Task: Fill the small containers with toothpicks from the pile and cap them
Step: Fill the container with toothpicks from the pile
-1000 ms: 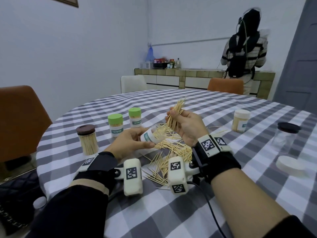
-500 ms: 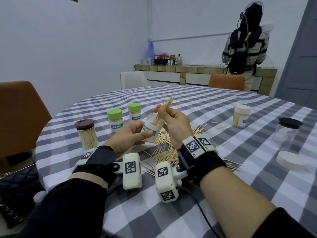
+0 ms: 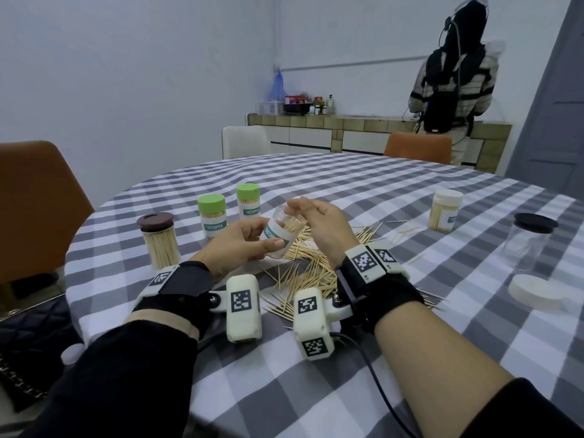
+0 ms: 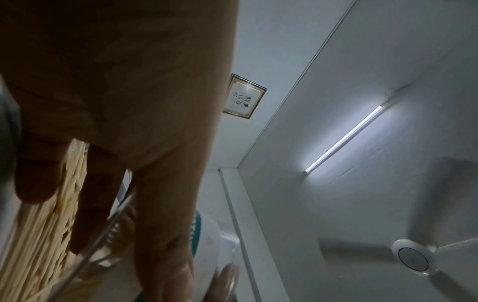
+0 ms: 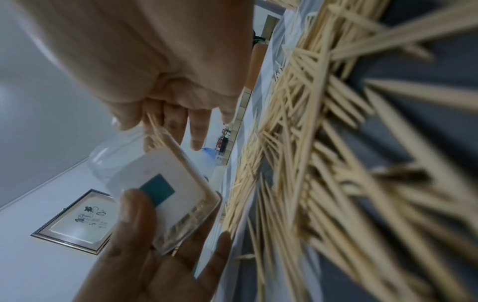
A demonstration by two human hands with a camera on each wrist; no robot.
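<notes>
My left hand (image 3: 240, 241) grips a small clear container (image 3: 278, 232) with a white TOOTHPICK label, tilted with its open mouth toward my right hand (image 3: 308, 213). The right hand's fingers sit at that mouth and pinch a bunch of toothpicks (image 5: 155, 128) that reaches down inside the container (image 5: 165, 179). The loose toothpick pile (image 3: 303, 270) lies on the cloth just below both hands. In the left wrist view my left hand (image 4: 129, 122) wraps the container (image 4: 214, 235), and toothpicks (image 4: 38, 224) show behind the fingers.
Two green-capped filled containers (image 3: 211, 216) (image 3: 248, 200) and a brown-lidded jar (image 3: 158, 241) stand at the left. A white-capped container (image 3: 445, 213), a clear jar with a black lid (image 3: 531, 241) and a loose white lid (image 3: 534, 292) are at the right. A person (image 3: 452, 74) stands at the far counter.
The bunch that stuck up from my right hand has gone down into the container. The right hand has dropped to the container's mouth, and the left hand has kept its hold.
</notes>
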